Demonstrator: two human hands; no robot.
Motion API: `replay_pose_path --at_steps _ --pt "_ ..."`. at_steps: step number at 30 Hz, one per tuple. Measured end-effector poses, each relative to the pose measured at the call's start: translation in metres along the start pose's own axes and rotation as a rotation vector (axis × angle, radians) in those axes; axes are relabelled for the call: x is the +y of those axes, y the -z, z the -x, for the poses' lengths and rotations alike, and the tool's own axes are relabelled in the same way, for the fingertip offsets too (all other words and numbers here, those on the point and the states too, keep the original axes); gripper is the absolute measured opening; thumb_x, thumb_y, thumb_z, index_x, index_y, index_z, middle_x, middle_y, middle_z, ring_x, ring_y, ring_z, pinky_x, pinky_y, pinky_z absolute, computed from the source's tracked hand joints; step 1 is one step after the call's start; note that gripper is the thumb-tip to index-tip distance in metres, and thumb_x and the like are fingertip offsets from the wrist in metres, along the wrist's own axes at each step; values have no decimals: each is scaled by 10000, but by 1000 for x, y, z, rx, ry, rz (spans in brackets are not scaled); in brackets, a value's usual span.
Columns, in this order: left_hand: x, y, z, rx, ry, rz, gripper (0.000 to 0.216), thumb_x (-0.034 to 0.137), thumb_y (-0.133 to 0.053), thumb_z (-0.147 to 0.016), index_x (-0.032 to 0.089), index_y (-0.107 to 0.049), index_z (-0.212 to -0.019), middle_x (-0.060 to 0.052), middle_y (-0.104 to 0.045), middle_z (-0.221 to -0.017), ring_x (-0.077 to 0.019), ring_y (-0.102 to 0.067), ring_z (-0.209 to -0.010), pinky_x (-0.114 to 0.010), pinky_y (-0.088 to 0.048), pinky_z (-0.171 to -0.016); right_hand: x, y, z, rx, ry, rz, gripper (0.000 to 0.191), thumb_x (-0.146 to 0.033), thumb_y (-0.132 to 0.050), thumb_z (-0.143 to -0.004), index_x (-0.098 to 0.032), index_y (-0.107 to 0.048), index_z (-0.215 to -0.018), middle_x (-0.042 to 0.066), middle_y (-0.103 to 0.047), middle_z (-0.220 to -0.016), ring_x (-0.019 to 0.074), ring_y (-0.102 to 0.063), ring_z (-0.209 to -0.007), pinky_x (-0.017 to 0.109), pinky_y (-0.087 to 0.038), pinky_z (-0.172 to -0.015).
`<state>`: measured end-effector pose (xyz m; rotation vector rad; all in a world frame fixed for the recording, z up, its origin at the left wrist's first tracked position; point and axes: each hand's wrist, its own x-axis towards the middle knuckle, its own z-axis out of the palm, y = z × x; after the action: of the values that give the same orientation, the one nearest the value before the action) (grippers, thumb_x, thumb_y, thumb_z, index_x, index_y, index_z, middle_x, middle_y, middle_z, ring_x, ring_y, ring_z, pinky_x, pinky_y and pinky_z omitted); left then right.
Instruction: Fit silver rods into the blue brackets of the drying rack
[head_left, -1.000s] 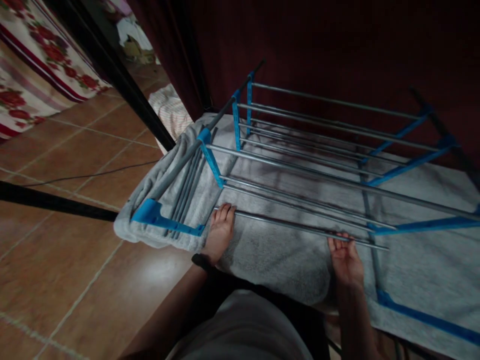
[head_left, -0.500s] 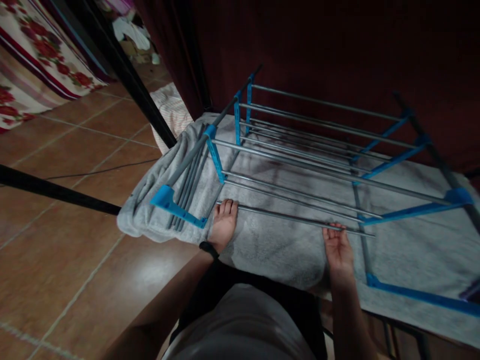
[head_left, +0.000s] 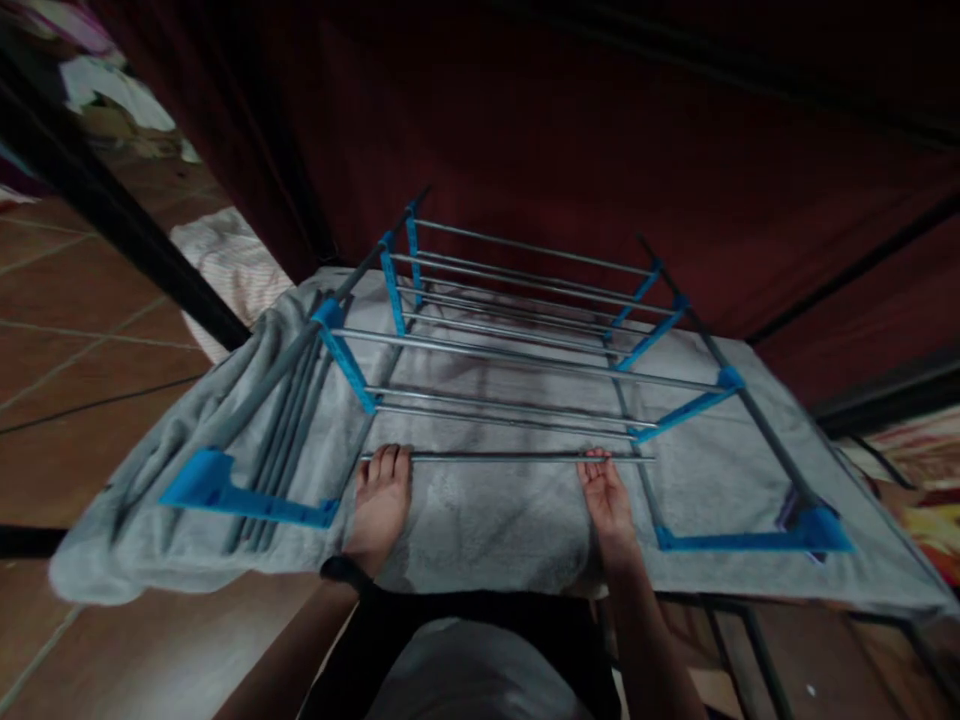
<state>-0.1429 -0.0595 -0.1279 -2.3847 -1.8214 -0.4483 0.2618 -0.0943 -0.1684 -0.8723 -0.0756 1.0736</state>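
Note:
A grey towel lies spread over a drying rack with blue plastic joints and steel rods. My left hand rests on the towel, fingers curled round the left end of the nearest steel rod. My right hand lies palm up, fingers hooked under the same rod near its right end. A black band sits on my left wrist. The rod lies level across the towel, in front of the rack's other rods.
A dark red curtain hangs behind the rack. Brown tiled floor lies to the left, with a striped cloth on it and a black bar crossing. Dark frame bars show below the towel's right edge.
The view has swung right and the rack now sits centred. Both hands stay on the nearest rod, which now lies level rather than slanting.

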Motion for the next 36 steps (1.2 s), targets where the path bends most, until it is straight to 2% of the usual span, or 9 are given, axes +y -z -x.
replay_pose_path --at_steps 7,12,21,28,36 --pt "0 4 -6 4 -44 -98 452 105 -380 -953 124 -489 -1391 -204 -619 -1324 -359 -509 -1299 -508 -377 -1067 2 -4 -2 -26 -5 5 115 -247 -633 -928 -294 -736 -951 16 -775 -1145 150 -640 -1277 369 -500 -1133" --pt "-1 4 -8 20 -72 -161 416 120 -379 -974 115 -526 -1363 -194 -642 -1285 -345 -529 -1247 -487 -389 -1030 2 -8 0 -87 3 11 80 -275 -662 -909 -313 -719 -951 -5 -781 -1118 153 -674 -1220 366 -512 -1118" --pt "-3 4 -9 33 -65 -233 390 108 -424 -964 122 -592 -1317 -167 -656 -1249 -318 -566 -1192 -458 -412 -1012 8 -9 -3 -90 34 22 83 -350 -726 -856 -314 -706 -928 -14 -793 -1056 171 -718 -1116 387 -520 -1104" --pt "-3 6 -9 29 -82 -214 440 70 -434 -932 121 -622 -1327 -174 -666 -1255 -337 -575 -1192 -499 -412 -1032 15 -1 -10 -88 68 39 170 -368 -757 -841 -296 -714 -990 33 -784 -1116 209 -707 -1170 413 -539 -1078" --pt "-9 -7 -7 31 -42 -202 456 64 -395 -961 99 -636 -1345 -182 -656 -1293 -321 -577 -1231 -502 -410 -1051 20 7 -16 -108 106 121 229 -452 -753 -834 -307 -711 -1006 43 -775 -1144 238 -692 -1203 450 -545 -1068"
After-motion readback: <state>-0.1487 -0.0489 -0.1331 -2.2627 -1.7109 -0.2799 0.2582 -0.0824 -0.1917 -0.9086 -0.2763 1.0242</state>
